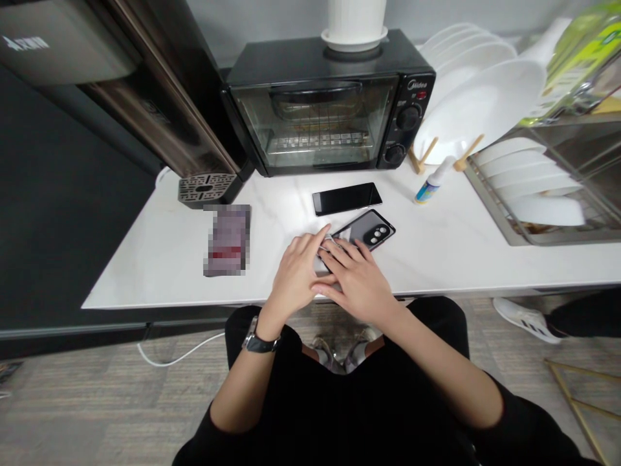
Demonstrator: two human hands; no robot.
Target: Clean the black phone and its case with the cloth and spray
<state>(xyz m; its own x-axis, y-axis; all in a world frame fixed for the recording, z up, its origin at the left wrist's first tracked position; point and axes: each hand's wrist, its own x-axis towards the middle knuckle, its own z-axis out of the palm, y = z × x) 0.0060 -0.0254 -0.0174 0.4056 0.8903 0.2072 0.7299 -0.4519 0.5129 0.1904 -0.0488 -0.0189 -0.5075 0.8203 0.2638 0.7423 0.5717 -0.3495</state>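
A phone case point(361, 228) with a dark rim and camera cutouts lies on the white counter, its near end covered by both hands. My left hand point(297, 272) holds that near end from the left, fingers bent and partly hidden. Across it, my right hand point(358, 275) presses its fingers onto a small white piece of tissue or cloth point(330, 238), mostly hidden beneath them. Just beyond the case rests a phone point(348, 198) with a dark screen. To the right stands a small spray bottle point(427, 189) with a blue label.
Behind the phone sits a black toaster oven point(315, 123) with a white pot point(356, 26) on top. White plates point(480, 103) and a dish rack point(528, 239) are at right. A drink dispenser point(169, 110) and a blurred-out packet point(228, 239) are at left.
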